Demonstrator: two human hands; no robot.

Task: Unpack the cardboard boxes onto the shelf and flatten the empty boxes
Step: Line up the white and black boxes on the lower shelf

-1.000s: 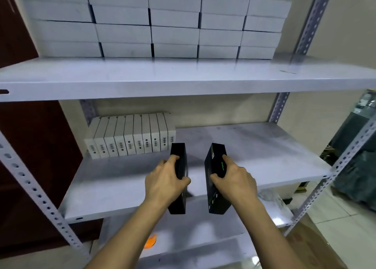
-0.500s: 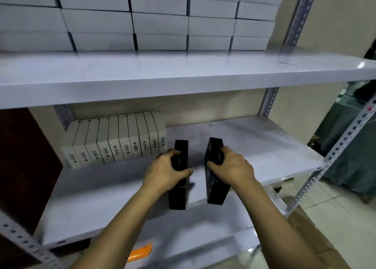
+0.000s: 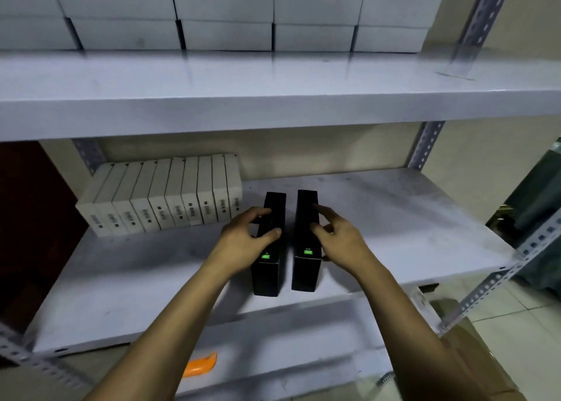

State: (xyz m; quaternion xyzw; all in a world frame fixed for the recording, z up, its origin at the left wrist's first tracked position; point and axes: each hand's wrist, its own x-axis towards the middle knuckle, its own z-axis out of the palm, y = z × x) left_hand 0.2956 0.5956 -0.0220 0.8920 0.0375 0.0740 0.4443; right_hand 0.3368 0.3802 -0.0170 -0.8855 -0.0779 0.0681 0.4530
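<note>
Two narrow black boxes with green labels stand side by side on the middle shelf (image 3: 394, 233), near its front edge. My left hand (image 3: 243, 243) arches over the left black box (image 3: 268, 276), thumb and fingers pinching its top. My right hand (image 3: 337, 243) is at the right black box (image 3: 305, 274) with spread, loosened fingers; its index finger and thumb just touch the top edge. A brown cardboard box (image 3: 485, 370) shows at the lower right, partly behind my right forearm.
A row of several white boxes (image 3: 170, 200) stands on edge at the shelf's back left, close to the black boxes. Stacked white boxes (image 3: 224, 6) fill the top shelf. An orange object (image 3: 202, 365) lies on the lower shelf. A perforated steel post (image 3: 485, 294) marks the right front corner.
Both black boxes have moved forward and down and now stand on the middle shelf. My right hand's fingers have loosened from their grip; my left hand has slid to the box's top.
</note>
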